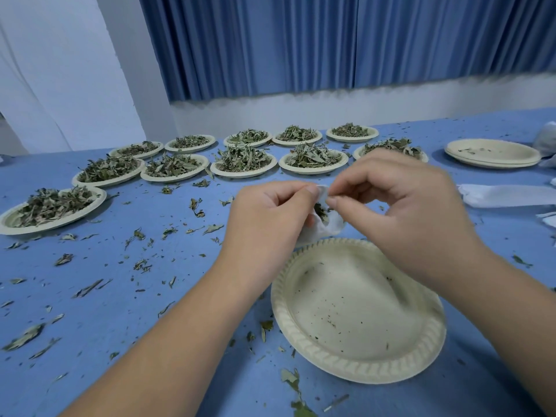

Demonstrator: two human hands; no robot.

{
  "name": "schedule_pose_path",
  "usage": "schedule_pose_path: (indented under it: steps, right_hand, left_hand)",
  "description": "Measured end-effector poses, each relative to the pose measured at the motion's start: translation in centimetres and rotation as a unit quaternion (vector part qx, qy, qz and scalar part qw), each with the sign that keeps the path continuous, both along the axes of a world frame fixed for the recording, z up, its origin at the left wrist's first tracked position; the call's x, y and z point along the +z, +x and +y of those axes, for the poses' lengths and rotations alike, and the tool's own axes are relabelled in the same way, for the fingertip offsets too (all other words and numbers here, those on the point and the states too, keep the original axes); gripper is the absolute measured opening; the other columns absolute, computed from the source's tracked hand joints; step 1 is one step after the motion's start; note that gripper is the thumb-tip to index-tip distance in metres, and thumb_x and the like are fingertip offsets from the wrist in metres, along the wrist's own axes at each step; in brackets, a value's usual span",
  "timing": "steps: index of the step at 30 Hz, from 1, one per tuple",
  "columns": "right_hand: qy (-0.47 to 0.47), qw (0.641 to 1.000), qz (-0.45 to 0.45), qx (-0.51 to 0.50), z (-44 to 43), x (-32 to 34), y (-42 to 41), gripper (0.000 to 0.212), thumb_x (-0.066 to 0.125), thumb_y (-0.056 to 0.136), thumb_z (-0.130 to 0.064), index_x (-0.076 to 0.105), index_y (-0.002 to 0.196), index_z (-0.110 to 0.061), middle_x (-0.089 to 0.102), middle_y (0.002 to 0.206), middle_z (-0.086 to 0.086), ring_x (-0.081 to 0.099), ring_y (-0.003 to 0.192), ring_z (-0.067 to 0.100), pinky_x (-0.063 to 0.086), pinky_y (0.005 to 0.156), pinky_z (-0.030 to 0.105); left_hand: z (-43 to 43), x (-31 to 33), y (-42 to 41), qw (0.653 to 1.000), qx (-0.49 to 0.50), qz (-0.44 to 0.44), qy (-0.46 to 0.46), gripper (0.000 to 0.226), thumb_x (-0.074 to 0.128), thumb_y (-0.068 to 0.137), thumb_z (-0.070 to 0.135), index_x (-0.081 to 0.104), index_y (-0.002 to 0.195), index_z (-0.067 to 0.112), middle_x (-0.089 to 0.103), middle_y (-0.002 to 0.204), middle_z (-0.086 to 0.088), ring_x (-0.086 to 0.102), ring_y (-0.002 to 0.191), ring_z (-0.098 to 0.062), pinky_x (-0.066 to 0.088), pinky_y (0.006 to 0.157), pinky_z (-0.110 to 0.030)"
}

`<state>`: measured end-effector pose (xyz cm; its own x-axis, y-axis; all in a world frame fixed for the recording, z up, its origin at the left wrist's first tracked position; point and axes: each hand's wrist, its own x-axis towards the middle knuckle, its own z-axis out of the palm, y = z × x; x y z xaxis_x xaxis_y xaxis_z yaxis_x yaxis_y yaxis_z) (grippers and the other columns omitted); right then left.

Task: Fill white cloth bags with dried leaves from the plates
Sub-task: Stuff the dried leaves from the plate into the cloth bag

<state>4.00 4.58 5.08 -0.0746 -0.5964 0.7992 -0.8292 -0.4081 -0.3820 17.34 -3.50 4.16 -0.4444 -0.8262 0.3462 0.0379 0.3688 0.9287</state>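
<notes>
While we pinch the bag (323, 225) mouth with left hand (270, 210) and right hand (400, 203), leaves inside, closing it likely comes next.

Eleven plates (243, 175) heaped with dried leaves (240, 158) stand far left to middle: five in the far row, five in the nearer row, one alone at the left. One empty plate (358, 311) lies near. A stack of empty plates (493, 152) sits far right, at least two. One cloth bag (328, 227) is in the middle and one flat bag (508, 195) at the right; more white cloth at the right edge is too cut off to count.
</notes>
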Motion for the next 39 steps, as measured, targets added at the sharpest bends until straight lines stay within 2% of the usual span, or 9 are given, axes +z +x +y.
schedule_pose_path:
  steps: [10, 14, 17, 24, 26, 29, 31, 35, 39]
  right_hand:
    - [0.021, 0.988, 0.139, -0.06, -0.2, -0.5, 0.3, 0.01, 0.07, 0.08, -0.012, 0.077, 0.084, -0.016, 0.07, 0.073, 0.0, 0.063, 0.071, 0.022, 0.05, 0.068, 0.036]
    - [0.06, 0.996, 0.026, -0.058, -0.6, -0.6, 0.2, 0.009, 0.08, 0.073, -0.014, 0.074, 0.074, -0.021, 0.065, 0.073, -0.01, 0.048, 0.079, 0.011, 0.035, 0.074, 0.014]
    - [0.096, 0.991, -0.059, -0.066, -0.7, -0.6, 0.0, 0.02, 0.082, 0.067, -0.02, 0.065, 0.072, -0.028, 0.056, 0.078, -0.016, 0.043, 0.08, -0.005, 0.03, 0.07, 0.006]
    - [0.151, 0.975, -0.152, -0.058, -0.6, 0.0, -0.8, 0.019, 0.083, 0.066, -0.026, 0.064, 0.065, -0.031, 0.049, 0.071, -0.024, 0.043, 0.062, -0.005, 0.033, 0.06, 0.006]
    - [0.155, 0.972, -0.162, -0.067, -0.7, 0.0, -1.0, 0.021, 0.082, 0.065, -0.028, 0.062, 0.066, -0.029, 0.051, 0.07, -0.018, 0.045, 0.061, -0.001, 0.035, 0.058, 0.008]
    - [0.202, 0.953, -0.213, -0.072, -1.1, -0.3, -1.1, 0.03, 0.083, 0.064, -0.033, 0.057, 0.078, -0.027, 0.059, 0.076, -0.004, 0.047, 0.056, 0.005, 0.036, 0.05, 0.012]
    - [0.26, 0.929, -0.258, -0.043, -1.4, -0.4, -1.2, 0.032, 0.081, 0.067, -0.033, 0.06, 0.09, -0.026, 0.065, 0.087, -0.006, 0.056, 0.057, 0.005, 0.041, 0.051, 0.016]
    - [0.336, 0.881, -0.331, 0.043, -2.1, -0.2, -1.1, 0.019, 0.073, 0.075, -0.014, 0.066, 0.093, -0.014, 0.069, 0.079, 0.002, 0.062, 0.059, 0.014, 0.049, 0.054, 0.027]
    - [0.355, 0.881, -0.311, 0.019, -3.6, 0.4, -0.4, 0.018, 0.057, 0.068, 0.006, 0.065, 0.074, -0.009, 0.059, 0.06, 0.008, 0.055, 0.049, 0.014, 0.045, 0.05, 0.023]
  left_hand:
    - [0.4, 0.4, 0.0, 0.995, -0.034, 0.041, 0.085, 0.016, 0.063, 0.09, 0.014, 0.078, 0.086, 0.012, 0.051, 0.049, 0.004, 0.033, 0.033, -0.004, 0.032, 0.039, -0.014]
    - [0.6, 0.4, -0.1, 0.995, -0.041, 0.042, 0.082, 0.019, 0.061, 0.091, 0.011, 0.078, 0.082, 0.011, 0.052, 0.05, 0.003, 0.034, 0.033, -0.004, 0.031, 0.038, -0.012]
    - [0.6, 0.3, -0.2, 0.996, -0.038, 0.041, 0.076, 0.023, 0.061, 0.09, 0.01, 0.077, 0.075, 0.016, 0.054, 0.051, 0.002, 0.035, 0.033, -0.004, 0.031, 0.038, -0.012]
    - [0.5, 0.4, 0.0, 0.996, -0.034, 0.032, 0.072, 0.021, 0.063, 0.089, 0.017, 0.08, 0.079, 0.025, 0.055, 0.053, 0.004, 0.037, 0.034, -0.003, 0.032, 0.039, -0.012]
    - [0.5, 0.4, 0.1, 0.997, -0.033, 0.032, 0.068, 0.022, 0.063, 0.089, 0.018, 0.079, 0.077, 0.028, 0.056, 0.053, 0.004, 0.037, 0.035, -0.003, 0.032, 0.04, -0.012]
    - [0.4, 0.4, 0.2, 0.997, -0.028, 0.026, 0.062, 0.023, 0.063, 0.09, 0.02, 0.078, 0.076, 0.031, 0.057, 0.053, 0.005, 0.038, 0.035, -0.002, 0.031, 0.04, -0.012]
    - [0.4, 0.4, 0.1, 0.998, -0.029, 0.024, 0.059, 0.024, 0.063, 0.09, 0.018, 0.077, 0.075, 0.031, 0.057, 0.052, 0.006, 0.038, 0.034, -0.002, 0.031, 0.039, -0.01]
    - [0.7, 0.5, -0.2, 0.997, -0.063, 0.019, 0.05, 0.027, 0.059, 0.091, 0.013, 0.079, 0.076, 0.025, 0.053, 0.051, 0.006, 0.037, 0.033, -0.001, 0.03, 0.039, -0.009]
    - [1.1, 0.4, -0.2, 0.995, -0.08, 0.03, 0.053, 0.023, 0.061, 0.09, 0.012, 0.08, 0.079, 0.02, 0.051, 0.047, 0.007, 0.039, 0.033, -0.001, 0.035, 0.042, -0.008]
